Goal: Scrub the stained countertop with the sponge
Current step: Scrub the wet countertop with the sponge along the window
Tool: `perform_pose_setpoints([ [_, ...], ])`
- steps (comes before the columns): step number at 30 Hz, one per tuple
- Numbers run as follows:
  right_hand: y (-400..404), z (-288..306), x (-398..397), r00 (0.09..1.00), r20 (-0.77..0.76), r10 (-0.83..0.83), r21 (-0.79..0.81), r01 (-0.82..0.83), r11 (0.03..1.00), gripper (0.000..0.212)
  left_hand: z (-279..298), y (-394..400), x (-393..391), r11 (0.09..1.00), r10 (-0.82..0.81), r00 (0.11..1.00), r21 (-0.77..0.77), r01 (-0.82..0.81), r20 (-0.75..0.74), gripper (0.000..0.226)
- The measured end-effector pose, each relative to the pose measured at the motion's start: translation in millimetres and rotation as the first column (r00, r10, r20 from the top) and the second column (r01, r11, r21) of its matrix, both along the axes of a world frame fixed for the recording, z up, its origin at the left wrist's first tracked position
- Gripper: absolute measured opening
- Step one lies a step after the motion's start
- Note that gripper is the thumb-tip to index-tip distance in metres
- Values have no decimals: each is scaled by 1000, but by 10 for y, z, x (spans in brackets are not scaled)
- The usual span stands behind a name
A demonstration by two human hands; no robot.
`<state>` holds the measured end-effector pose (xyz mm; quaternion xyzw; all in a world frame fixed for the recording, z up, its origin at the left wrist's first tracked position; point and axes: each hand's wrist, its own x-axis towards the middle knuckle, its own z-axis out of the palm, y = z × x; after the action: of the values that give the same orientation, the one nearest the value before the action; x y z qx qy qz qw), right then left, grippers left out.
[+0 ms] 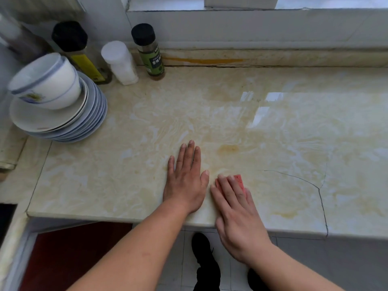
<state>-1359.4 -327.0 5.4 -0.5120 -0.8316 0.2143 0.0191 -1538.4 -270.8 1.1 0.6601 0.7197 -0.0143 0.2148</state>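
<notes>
Head view: right hand (233,198) presses flat on the sponge (240,180) — stain (228,148) just ahead (left hand (185,181) spread flat beside, nearer it).

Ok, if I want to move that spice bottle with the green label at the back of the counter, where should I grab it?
Grip the green-label spice bottle round its straight body, just under the black cap, with fingers wrapped from the front right. It stands upright against the back ledge, and the white-capped bottle stands close on its left, so the front and right sides look the most open for a hand.
</notes>
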Motion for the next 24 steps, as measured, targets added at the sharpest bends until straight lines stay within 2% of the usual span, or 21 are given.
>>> perform_pose_setpoints([
  [2,198,12,-160,1000,2,-17,-14,17,1000,76,26,-22,-108,997,-8,999,71,5,50,72],
  [4,275,14,-277,998,21,-51,-19,52,998,76,39,-36,-280,992,-17,1000,123,17,2,74],
  [10,-159,51,-382,998,45,-41,-48,43,998,77,15,74,-827,1000,6,994,25,-3,-106,76],
  [14,137,39,-596,999,48,5,-42,-3,999,75,-31,83,-856,1000,-4,995,23,7,-101,77],
  [18,510,79,-790,999,26,-25,-62,27,998,74,-34,84,-861,999,6,996,51,-1,-92,79],
  [24,16,137,-654,999,21,48,-65,-46,997,77,-54,82,-868,998,11,997,66,-6,-76,79],
])
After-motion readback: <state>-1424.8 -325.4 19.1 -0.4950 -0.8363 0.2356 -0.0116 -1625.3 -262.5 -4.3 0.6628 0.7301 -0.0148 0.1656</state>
